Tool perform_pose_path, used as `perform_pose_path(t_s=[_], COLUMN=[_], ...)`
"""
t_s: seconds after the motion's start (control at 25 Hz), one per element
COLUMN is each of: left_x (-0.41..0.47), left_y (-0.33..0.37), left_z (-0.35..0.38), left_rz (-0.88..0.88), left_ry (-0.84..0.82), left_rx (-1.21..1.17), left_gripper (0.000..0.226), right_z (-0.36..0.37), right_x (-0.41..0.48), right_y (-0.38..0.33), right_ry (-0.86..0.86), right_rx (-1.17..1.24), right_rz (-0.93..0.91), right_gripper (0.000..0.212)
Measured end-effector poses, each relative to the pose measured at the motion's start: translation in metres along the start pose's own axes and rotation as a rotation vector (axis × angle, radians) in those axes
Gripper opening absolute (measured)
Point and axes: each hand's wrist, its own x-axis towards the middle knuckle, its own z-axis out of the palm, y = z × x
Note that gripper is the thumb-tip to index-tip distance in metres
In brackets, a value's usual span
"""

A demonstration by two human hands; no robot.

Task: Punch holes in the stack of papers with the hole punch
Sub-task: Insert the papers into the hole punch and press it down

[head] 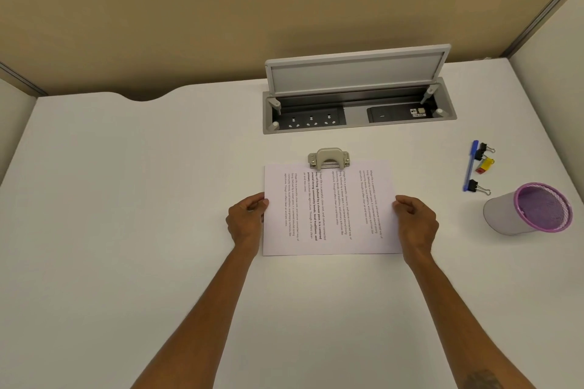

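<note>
The light is soft and even and seems to come from above, so the whole view is bright. The white table [126, 199] turns slightly grey toward the left and bottom edges. Shadows are weak: a thin, pale one lies along the near edge of the stack of papers [331, 230], and the open socket box [355, 115] is dark inside. The paper is the brightest area (its print shows as fine lines, too small to read well). The wide lens bends straight lines: the table's back edge curves and the side walls lean outward. The corners look a little softer
</note>
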Motion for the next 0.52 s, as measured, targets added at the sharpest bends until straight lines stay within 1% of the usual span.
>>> perform_pose_path(t_s=[0.2,0.28,0.32,0.4,0.44,0.52], left_x=[0.002,0.003,0.003,0.003,0.003,0.003], left_y=[-0.002,-0.003,-0.003,-0.003,-0.003,-0.004], left_z=[-0.001,-0.001,-0.001,-0.001,-0.001,-0.001], left_rz=[0.008,0.0,-0.002,-0.002,0.002,0.007], left_ry=[-0.008,-0.008,-0.008,-0.003,0.001,0.007], left_rx=[0.006,-0.007,-0.011,-0.009,-0.009,-0.014], left_gripper=[0.028,0.027,0.027,0.027,0.027,0.027], right_z=[0.002,0.003,0.005,0.014,0.023,0.05], right_x=[-0.001,-0.003,-0.006,-0.017,-0.023,-0.032], right_y=[0.001,0.002,0.001,-0.007,-0.014,-0.03], right_ry=[0.007,0.025,0.057,0.108,0.061,-0.198], right_rx=[-0.021,-0.092,-0.178,-0.338,-0.385,-0.491], right_rz=[-0.023,-0.05,-0.108,-0.337,-0.467,-0.645], right_gripper=[0.021,0.024,0.027,0.033,0.038,0.055])
